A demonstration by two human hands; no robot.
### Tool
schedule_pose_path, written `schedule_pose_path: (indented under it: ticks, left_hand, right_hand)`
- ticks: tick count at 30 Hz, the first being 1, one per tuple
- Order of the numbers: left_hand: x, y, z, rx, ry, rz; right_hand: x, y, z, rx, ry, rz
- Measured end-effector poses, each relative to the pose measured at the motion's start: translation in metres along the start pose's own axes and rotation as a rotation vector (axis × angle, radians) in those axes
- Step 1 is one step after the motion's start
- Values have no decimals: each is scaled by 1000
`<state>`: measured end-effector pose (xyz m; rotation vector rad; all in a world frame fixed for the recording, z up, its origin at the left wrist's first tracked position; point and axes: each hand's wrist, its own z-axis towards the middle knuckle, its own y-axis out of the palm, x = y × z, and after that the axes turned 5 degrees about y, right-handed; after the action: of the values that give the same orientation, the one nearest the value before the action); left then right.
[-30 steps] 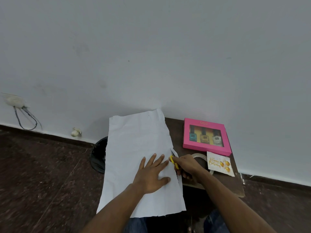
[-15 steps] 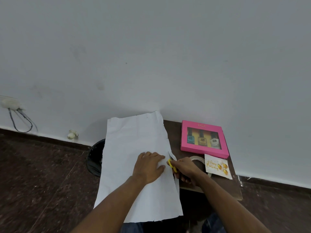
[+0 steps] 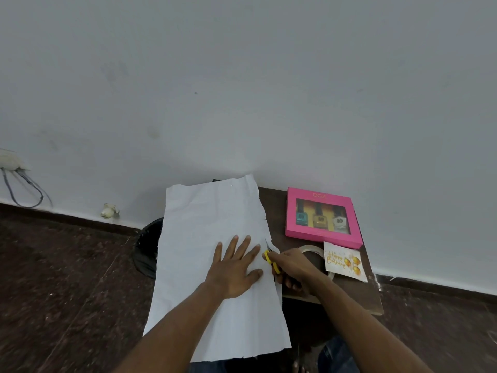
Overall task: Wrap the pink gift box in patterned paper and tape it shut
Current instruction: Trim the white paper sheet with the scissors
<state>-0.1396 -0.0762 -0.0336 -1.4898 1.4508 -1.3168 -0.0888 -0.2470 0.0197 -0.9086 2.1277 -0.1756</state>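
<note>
Starting at the far left, a pale wall socket (image 3: 9, 160) with a loop of thin dark cable hangs above the dark speckled stone floor (image 3: 61, 267), and a small whitish fitting (image 3: 109, 211) sits at the foot of the matte grey wall. A black round bin (image 3: 148, 247) with a glossy liner shows partly behind the paper. The paper sheet (image 3: 209, 219) lies white side up, long and roughly rectangular, lightly creased, with ragged uneven edges; it covers the left part of the small brown wooden table (image 3: 349, 300) and overhangs toward the person. The left hand (image 3: 236, 267) lies flat on it, fingers straight and spread, pressing it down. Just to its right, the right hand (image 3: 291, 269) is curled around yellow-handled scissors (image 3: 269, 255), whose thin metal blades sit at the sheet's right edge. Behind that hand a clear tape roll (image 3: 313, 250) lies flat, partly hidden. Further right lies the pink gift box (image 3: 322, 215), a flat rectangle, unwrapped, with a window showing three small bottles, blue, yellow and pale. A glossy white birthday card (image 3: 344, 262) with gold lettering and balloons lies just in front of the box.
</note>
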Motion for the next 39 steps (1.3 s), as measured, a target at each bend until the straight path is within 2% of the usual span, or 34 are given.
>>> schedule_pose_path:
  ticks: [39]
  left_hand:
    - [1,2,-4,4,11,-24]
  right_hand:
    - [-1,3,10,27,5,-4]
